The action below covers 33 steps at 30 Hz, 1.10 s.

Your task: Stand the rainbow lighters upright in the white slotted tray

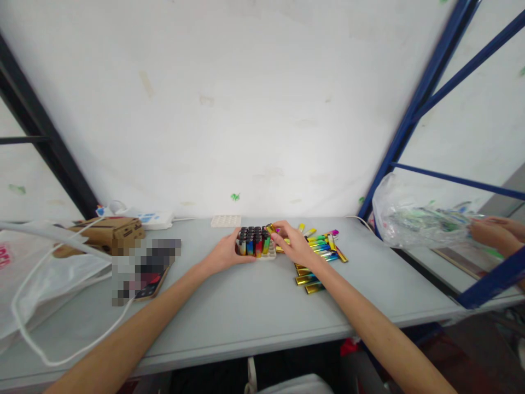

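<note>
My left hand [225, 253] curls around the left side of a pale tray [268, 257] with holes. Lighters [251, 241] with black tops and colourful metallic bodies stand upright in it, in rows. On the tray's right side some holes show bare. Above that side my right hand [293, 243] pinches a gold lighter [270, 228] in a tilted position. More shiny lighters [314, 270] lie loose on the table, under and beyond my right wrist, in gold, blue, green and purple. My right hand and forearm hide part of this pile.
Behind the tray, a second pale holed tray [226, 220] lies near the wall. At left are a phone [153, 284], a cardboard box [106, 232], a white cable and a plastic bag [24, 284]. Past the blue rack post [404, 142], another person's hands [498, 230] touch clear plastic packaging.
</note>
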Tool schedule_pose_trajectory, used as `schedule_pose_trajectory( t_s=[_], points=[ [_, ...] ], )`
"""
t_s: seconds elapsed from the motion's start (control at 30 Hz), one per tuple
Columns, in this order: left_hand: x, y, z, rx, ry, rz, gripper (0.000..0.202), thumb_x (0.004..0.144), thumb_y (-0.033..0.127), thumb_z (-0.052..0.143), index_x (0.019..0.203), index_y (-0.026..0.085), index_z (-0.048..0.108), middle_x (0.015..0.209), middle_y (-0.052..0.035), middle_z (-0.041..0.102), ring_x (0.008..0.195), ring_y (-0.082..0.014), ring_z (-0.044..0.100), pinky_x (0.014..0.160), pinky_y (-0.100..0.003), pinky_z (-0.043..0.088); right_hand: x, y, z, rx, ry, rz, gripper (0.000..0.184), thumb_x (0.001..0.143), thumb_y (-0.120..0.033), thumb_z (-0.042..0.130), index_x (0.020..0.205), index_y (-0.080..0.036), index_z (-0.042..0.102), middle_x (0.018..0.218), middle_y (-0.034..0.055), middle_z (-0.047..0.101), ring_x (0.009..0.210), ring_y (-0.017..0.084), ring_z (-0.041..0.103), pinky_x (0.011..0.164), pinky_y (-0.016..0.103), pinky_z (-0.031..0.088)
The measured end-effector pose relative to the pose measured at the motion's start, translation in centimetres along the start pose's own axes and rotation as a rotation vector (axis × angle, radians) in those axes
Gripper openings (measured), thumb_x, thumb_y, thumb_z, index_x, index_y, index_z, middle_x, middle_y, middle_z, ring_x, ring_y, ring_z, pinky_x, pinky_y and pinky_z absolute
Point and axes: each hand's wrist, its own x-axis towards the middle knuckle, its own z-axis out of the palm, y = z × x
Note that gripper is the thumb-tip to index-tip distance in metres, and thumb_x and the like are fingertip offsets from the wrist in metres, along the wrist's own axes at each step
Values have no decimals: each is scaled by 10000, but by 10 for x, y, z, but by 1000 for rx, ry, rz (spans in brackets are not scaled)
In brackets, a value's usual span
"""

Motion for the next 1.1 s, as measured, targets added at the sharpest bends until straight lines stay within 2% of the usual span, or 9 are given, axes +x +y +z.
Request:
schedule_pose_trajectory(
  t_s=[0.13, 0.23, 0.33, 0.5, 0.6, 0.73, 0.8, 0.9, 1.1],
  points=[
    [1, 0, 0, -4, 6, 5, 798, 603, 590, 831, 1254, 272, 498, 1083, -80, 738, 948, -344, 700, 722, -409, 572, 3, 8, -4, 60, 71, 86, 354, 1019, -459, 464, 1227, -199, 582, 821, 12, 695, 753, 176, 653, 708, 285, 510],
    [1, -1, 0, -22, 2, 12, 794, 614, 571, 822, 1265, 249, 501, 1104, -85, 736, 961, -342, 700, 745, -403, 575, 5, 11, -7, 23, 130, 99, 359, 975, -494, 526, 1129, -211, 684, 909, 26, 714, 790, 180, 641, 746, 290, 499],
    [1, -2, 0, -12, -4, 6, 786, 616, 578, 821, 1253, 246, 502, 1079, -88, 738, 951, -350, 706, 758, -410, 576, 6, 13, -9, 80, 192, 166, 401, 894, -543, 624, 1093, -205, 706, 852, 17, 692, 654, 153, 565, 609, 262, 455],
    [0, 0, -1, -10, 1, 25, 784, 612, 574, 850, 1238, 259, 498, 1162, -109, 719, 1027, -365, 692, 835, -436, 573, 7, 16, -11, 195, 220, 310, 505, 843, -663, 629, 721, -173, 648, 554, -42, 448, 513, 114, 397, 478, 242, 313],
    [0, 1, -1, -17, 1, 16, 789, 609, 571, 855, 1241, 263, 496, 1160, -112, 721, 1026, -370, 690, 829, -446, 573, 7, 13, -13, 216, 193, 290, 577, 915, -692, 503, 656, -183, 585, 564, -25, 467, 549, 128, 452, 526, 251, 380],
    [1, -1, -1, -11, 7, 35, 773, 614, 588, 833, 1238, 261, 514, 1117, -103, 731, 986, -369, 697, 799, -445, 572, 6, 6, -11, 396, 53, 233, 508, 962, -666, 453, 792, -201, 564, 668, -10, 567, 606, 132, 543, 591, 253, 470],
    [1, -1, 0, -3, 7, 30, 796, 608, 597, 824, 1254, 254, 512, 1115, -108, 732, 983, -369, 695, 787, -441, 571, 6, 5, -9, 537, 29, 304, 471, 936, -679, 497, 836, -219, 522, 615, -55, 471, 483, 97, 425, 469, 220, 388],
    [2, -1, 0, 7, -3, -8, 841, 584, 609, 828, 1268, 239, 507, 1113, -117, 729, 988, -374, 688, 786, -442, 564, 6, 9, -5, 654, 32, 428, 527, 879, -725, 541, 750, -222, 455, 555, -94, 286, 420, 64, 211, 389, 197, 192],
    [2, -2, 0, 0, 0, 4, 798, 583, 614, 841, 1217, 255, 516, 1070, -110, 728, 946, -365, 692, 789, -454, 552, 7, 9, 2, 694, 98, 562, 575, 918, -651, 425, 545, -226, 320, 487, -82, 193, 410, 60, 129, 392, 215, 107]
  ],
)
